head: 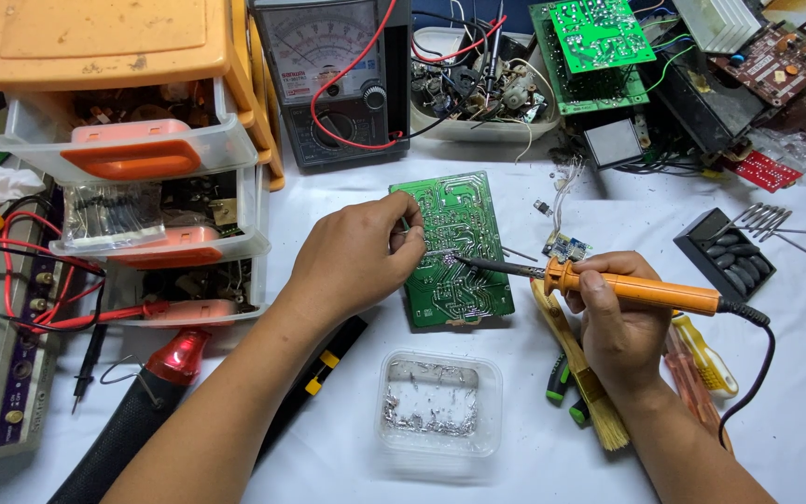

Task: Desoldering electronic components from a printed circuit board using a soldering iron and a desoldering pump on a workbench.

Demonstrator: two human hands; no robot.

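A green circuit board [459, 224] lies solder side up on the white table. My right hand [613, 322] grips an orange-handled soldering iron [641, 289], its dark tip touching the board near its middle. My left hand [356, 257] rests at the board's left edge, fingers pinched on a thin solder wire [433, 252] that runs to the iron's tip.
A clear plastic tub [438, 401] with solder scraps sits in front of the board. An orange drawer unit [137, 140] stands left, an analogue multimeter [333, 79] behind. A brush [582, 373], screwdrivers [701, 359], a black stand [725, 254] and more green boards [594, 47] lie right.
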